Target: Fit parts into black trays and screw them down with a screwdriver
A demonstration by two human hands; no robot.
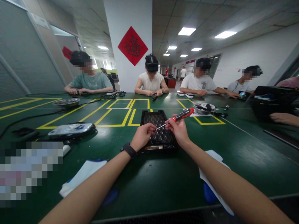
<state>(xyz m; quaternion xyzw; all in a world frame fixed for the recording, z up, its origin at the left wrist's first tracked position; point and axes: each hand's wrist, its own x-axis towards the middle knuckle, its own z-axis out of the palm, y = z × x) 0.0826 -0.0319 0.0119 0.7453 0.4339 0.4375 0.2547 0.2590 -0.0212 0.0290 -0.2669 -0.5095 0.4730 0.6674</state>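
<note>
A screwdriver [183, 114] with a red and black handle is held in my right hand [177, 129], its thin shaft pointing left and slightly down. At the tip of that shaft, my left hand [144, 134] has its thumb and fingers pinched together. Whether a small part sits in the pinch is too small to make out. Beneath both hands lies a black plastic tray-like case [154, 116], with rows of small light shapes inside and a pale strip along its near edge. A dark watch is on my left wrist.
Blue-and-white gloves [85, 174] [216, 158] lie under my forearms on the green table [149, 186]. A bagged item [72, 130] stands left; metal bowls [67, 102] [204, 108] are farther off. Several people sit across the table. Another person's hand [285, 119] is at right, near a black box.
</note>
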